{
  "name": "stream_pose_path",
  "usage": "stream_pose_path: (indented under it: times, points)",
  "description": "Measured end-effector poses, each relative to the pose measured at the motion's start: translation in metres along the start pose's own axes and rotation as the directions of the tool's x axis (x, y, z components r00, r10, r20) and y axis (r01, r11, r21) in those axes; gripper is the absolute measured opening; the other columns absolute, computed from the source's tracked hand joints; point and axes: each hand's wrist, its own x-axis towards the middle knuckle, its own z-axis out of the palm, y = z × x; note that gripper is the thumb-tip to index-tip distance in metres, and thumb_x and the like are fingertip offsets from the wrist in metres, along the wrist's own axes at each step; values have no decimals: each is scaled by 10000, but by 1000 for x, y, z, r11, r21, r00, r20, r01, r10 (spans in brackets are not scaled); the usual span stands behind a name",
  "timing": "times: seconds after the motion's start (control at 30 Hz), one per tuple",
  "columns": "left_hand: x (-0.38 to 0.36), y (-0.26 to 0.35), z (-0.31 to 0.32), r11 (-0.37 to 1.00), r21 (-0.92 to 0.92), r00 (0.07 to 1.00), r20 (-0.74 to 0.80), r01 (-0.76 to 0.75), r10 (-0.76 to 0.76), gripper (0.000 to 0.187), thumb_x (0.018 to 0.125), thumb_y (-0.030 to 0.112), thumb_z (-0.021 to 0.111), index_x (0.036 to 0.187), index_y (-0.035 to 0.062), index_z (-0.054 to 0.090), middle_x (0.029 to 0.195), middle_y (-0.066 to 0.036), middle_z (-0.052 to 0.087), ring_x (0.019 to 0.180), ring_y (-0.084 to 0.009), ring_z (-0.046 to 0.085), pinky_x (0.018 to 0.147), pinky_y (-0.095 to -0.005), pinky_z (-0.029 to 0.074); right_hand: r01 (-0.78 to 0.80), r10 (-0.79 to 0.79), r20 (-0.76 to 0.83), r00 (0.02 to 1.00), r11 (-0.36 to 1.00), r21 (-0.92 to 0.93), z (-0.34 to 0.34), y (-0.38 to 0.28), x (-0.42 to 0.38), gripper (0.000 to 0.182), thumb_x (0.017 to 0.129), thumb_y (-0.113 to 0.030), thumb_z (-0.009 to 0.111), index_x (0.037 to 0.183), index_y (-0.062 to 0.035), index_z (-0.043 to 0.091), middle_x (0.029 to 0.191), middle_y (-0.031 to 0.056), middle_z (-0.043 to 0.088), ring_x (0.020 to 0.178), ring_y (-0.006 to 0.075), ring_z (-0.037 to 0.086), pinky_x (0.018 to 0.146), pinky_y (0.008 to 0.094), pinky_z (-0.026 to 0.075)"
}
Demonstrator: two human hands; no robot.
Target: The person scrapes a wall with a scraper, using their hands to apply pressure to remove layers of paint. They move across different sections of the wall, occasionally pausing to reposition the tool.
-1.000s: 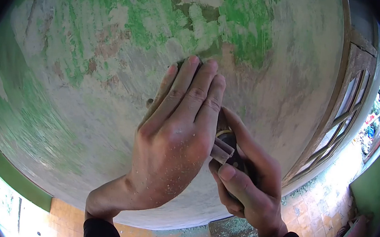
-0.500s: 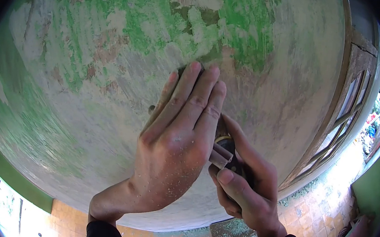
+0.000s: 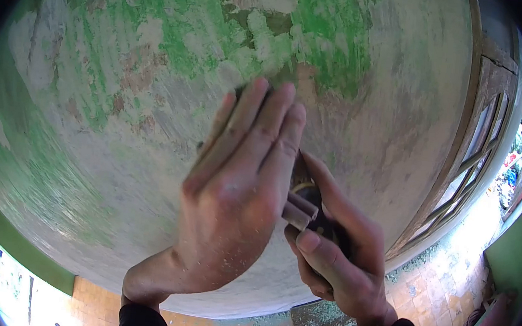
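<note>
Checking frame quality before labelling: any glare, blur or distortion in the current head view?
Head view: fisheye bows the wall and blackens the corners; glare washes out part of the floor at right and the opening at lower left; left hand slightly blurred, right hand crisper.

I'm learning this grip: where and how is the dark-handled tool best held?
Probably by its dark handle, from the lower right, fingers wrapped around, as the right hand does: that end slants down that way. The left hand covers most of the upper part.
</note>
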Motion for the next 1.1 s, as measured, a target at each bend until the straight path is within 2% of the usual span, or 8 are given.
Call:
stream_pose_path:
  times: [0.13,0.4,0.53,0.63,0.77,0.83,0.93,1.1]
  points:
    - [-6,8,-2,1000,5,996,92,0,-1,591,768,97,676,1343,-32,632,1369,-227,627,1319,-425,565,1132,-524,427,-41,40,25,999,999,32,-6,-3,-5,689,1023,-56,525,1617,7,181,896,5,548,620,36,421,561,219,342]
    - [-6,1,13,1000,-17,999,-54,-5,4,542,797,45,699,1333,-18,645,1365,-223,632,1317,-422,568,1131,-534,426,2,-1,36,999,1000,-28,-8,-2,4,690,1021,-47,518,1618,10,177,917,25,563,649,42,439,582,234,366]
    - [0,4,2,999,-30,999,-45,27,-28,554,788,36,677,1339,-10,645,1365,-227,630,1314,-435,565,1131,-532,426,-44,44,25,999,999,-23,-6,-4,-3,688,1014,-23,516,1618,2,190,918,30,565,682,49,458,607,243,391]
    - [-7,7,0,998,-51,996,86,34,-30,571,778,9,634,1348,0,644,1374,-227,624,1323,-441,553,1142,-525,413,-73,72,37,997,997,18,-8,0,-5,692,1005,-7,522,1615,8,196,924,31,571,684,55,471,618,243,399]
    - [-3,4,1,998,-45,999,15,38,-37,584,768,-1,608,1351,-7,640,1386,-227,617,1348,-432,535,1154,-535,393,-37,38,19,999,998,-58,-3,-4,0,694,999,1,527,1611,20,200,930,33,576,710,63,484,646,242,405]
    - [-4,4,4,998,-57,999,2,34,-34,575,775,12,609,1349,-10,640,1388,-226,616,1354,-428,531,1155,-540,390,24,-25,-68,997,1000,-10,4,9,-2,778,971,-178,595,1604,34,196,880,55,575,494,28,396,455,222,302]
    - [-4,2,2,998,-50,999,14,32,-32,553,792,45,604,1340,-17,644,1382,-226,621,1350,-428,535,1150,-547,394,67,-72,-41,997,992,-107,3,3,5,773,981,-174,588,1608,29,183,889,50,566,512,27,405,462,225,310]
    - [-5,5,-1,998,-43,998,45,46,-44,538,804,60,599,1335,-10,652,1384,-211,625,1346,-414,546,1152,-546,394,54,-56,-42,998,997,-47,4,7,2,775,985,-188,589,1607,32,181,879,50,562,506,27,397,463,219,304]
